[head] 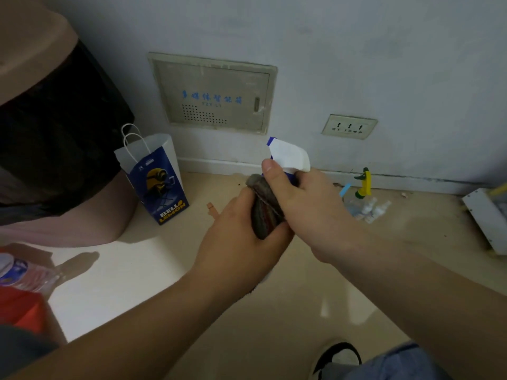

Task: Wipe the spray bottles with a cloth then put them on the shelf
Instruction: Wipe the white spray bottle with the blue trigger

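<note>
- Head view, far left: a big bin (pixel 55 133) lined with a black bag stands against the wall, with a blue and white paper bag (pixel 159 182) just beside it on the floor (pixel 247 325).
- On the far wall I see a recessed panel (pixel 214 94) and, to its right, a socket (pixel 349 127).
- My right hand (pixel 307 204) has its fingers curled tight round the neck of the spray bottle (pixel 290 156), thumb up against the white trigger head. The bottle is held in the air at mid-scene, and its body is hidden from me.
- My left hand (pixel 241 231) has its fingers closed round the grey cloth (pixel 264 212), which is bunched against the bottle just below the right hand.
- Far right, by the skirting, are a yellow and green sprayer (pixel 365 185) and some small white bottles (pixel 373 209), lying close together.
- I judge that the wiping of this bottle is under way.
- Next, I would rub the cloth down and round the body while the right hand steadies the neck, then carry the bottle to the shelf, which I cannot see from here. The far-right bottles look to be waiting their turn.
</note>
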Motion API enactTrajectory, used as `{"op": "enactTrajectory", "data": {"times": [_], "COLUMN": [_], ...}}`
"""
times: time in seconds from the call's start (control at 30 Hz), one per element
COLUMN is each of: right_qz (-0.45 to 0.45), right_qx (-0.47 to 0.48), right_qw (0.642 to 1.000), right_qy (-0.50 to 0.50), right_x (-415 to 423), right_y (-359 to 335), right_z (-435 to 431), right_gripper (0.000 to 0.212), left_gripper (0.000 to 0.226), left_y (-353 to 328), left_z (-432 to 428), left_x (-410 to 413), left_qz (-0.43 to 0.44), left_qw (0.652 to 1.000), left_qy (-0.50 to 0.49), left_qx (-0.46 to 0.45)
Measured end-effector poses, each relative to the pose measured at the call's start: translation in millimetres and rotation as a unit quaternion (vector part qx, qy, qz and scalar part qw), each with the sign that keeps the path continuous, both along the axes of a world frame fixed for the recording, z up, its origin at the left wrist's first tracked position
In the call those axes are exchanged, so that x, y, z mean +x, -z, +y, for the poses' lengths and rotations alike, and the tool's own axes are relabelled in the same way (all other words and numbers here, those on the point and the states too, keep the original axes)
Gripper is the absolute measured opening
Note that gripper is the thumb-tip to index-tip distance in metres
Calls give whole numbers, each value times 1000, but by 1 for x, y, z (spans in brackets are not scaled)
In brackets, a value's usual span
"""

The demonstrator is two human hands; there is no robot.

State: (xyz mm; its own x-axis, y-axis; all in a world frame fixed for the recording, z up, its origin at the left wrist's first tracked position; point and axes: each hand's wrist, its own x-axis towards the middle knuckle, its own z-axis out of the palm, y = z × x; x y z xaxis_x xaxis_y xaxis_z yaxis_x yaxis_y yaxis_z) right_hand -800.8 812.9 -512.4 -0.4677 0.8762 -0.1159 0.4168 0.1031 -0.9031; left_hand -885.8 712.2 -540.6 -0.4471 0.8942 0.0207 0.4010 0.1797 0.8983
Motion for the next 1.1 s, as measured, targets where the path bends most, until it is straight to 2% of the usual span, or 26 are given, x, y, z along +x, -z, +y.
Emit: {"op": "enactTrajectory", "data": {"times": [0.13, 0.23, 0.37, 0.47, 0.53, 0.6, 0.7, 0.73, 0.8, 0.87, 0.93, 1.0, 1.03, 1.07, 1.1], "right_qz": [-4, 18, 18, 33, 52, 70, 75, 69, 57, 52, 45, 33, 25, 15, 7], "right_qx": [-38, -111, -154, -190, -202, -192, -183, -178, -177, -168, -146, -120, -102, -86, -74], "right_qw": [999, 993, 987, 973, 966, 968, 973, 976, 978, 982, 987, 992, 994, 996, 997], "right_qy": [30, 48, -47, -126, -153, -147, -116, -109, -92, -74, -55, -35, -28, -21, -14], "right_x": [1, 7, 17, 25, 27, 26, 22, 22, 21, 19, 16, 12, 10, 8, 6], "right_y": [2, -3, -13, -18, -18, -18, -17, -16, -15, -14, -10, -5, -1, 2, 3], "right_z": [12, 24, 34, 38, 38, 35, 28, 28, 27, 25, 21, 16, 14, 12, 11], "right_gripper": [50, 51, 51, 42, 45, 37, 29, 28, 28, 29, 25, 22, 24, 25, 26], "left_gripper": [59, 70, 58, 58, 60, 65, 94, 92, 72, 69, 68, 49, 39, 35, 34], "left_y": [0, 3, -1, -11, -13, -10, -5, -6, -13, -17, -19, -21, -22, -17, -6], "left_z": [4, 3, 1, -1, -4, -5, -3, -1, 2, 3, 5, 6, 5, 5, 4], "left_x": [-8, -16, -28, -41, -47, -47, -41, -38, -31, -27, -22, -14, -8, -2, 3], "left_qz": [-18, -68, -169, -271, -335, -378, -434, -445, -458, -472, -464, -414, -337, -206, -54], "left_qw": [997, 991, 978, 944, 914, 904, 881, 875, 871, 864, 867, 891, 926, 972, 997], "left_qy": [22, 49, 81, 155, 193, 148, 24, 6, -42, -68, -71, -92, -87, -47, -2], "left_qx": [-70, -108, -89, -107, -120, -137, -184, -189, -174, -160, -165, -161, -142, -101, -52]}}
